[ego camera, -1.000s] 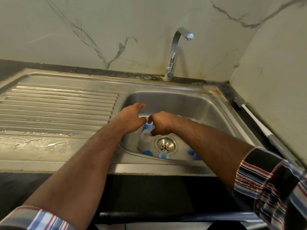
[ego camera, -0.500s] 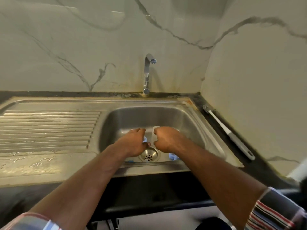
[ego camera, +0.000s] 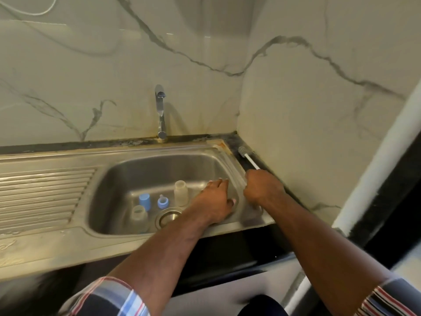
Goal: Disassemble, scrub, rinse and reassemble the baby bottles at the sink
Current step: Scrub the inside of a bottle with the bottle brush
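Uncapped clear bottles (ego camera: pixel 181 192) upright in sink (ego camera: pixel 118 179)

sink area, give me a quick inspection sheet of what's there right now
surface: steel sink with ribbed drainboard, wet patches at the front
job's things: two clear bottles, blue cap and blue teat ring upright in the basin; brush on the dark counter
clutter: nothing seen
hands: right hand grips the brush handle; left hand reaches into the basin, grip unclear
cables: white cable on the wall, top left
surroundings: marble-look walls, tap not running
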`<action>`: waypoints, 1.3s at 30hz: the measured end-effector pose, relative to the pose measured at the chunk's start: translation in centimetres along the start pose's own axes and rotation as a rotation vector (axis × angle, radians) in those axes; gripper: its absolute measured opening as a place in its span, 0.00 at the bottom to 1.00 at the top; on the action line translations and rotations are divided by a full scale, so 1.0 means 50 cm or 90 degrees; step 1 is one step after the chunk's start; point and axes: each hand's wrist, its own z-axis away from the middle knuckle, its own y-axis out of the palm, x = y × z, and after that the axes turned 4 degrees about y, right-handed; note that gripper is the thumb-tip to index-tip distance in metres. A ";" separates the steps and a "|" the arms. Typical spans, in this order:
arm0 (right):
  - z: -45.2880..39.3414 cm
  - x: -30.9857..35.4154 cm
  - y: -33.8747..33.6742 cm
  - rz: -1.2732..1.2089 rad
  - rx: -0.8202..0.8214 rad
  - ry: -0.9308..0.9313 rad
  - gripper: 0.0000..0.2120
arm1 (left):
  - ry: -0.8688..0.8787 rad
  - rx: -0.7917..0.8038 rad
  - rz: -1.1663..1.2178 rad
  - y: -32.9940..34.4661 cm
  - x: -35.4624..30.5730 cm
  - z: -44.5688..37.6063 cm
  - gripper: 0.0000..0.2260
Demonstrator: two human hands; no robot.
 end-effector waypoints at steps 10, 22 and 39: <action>-0.035 -0.089 -0.007 0.045 -0.048 0.059 0.12 | 0.017 -0.005 0.038 0.021 -0.039 -0.031 0.29; -0.065 -0.070 0.007 -0.074 -0.060 0.116 0.13 | 0.007 -0.020 0.065 0.006 0.013 -0.028 0.28; -0.074 0.123 0.014 -0.678 0.193 0.106 0.06 | -0.188 -0.035 0.045 -0.072 0.218 -0.001 0.19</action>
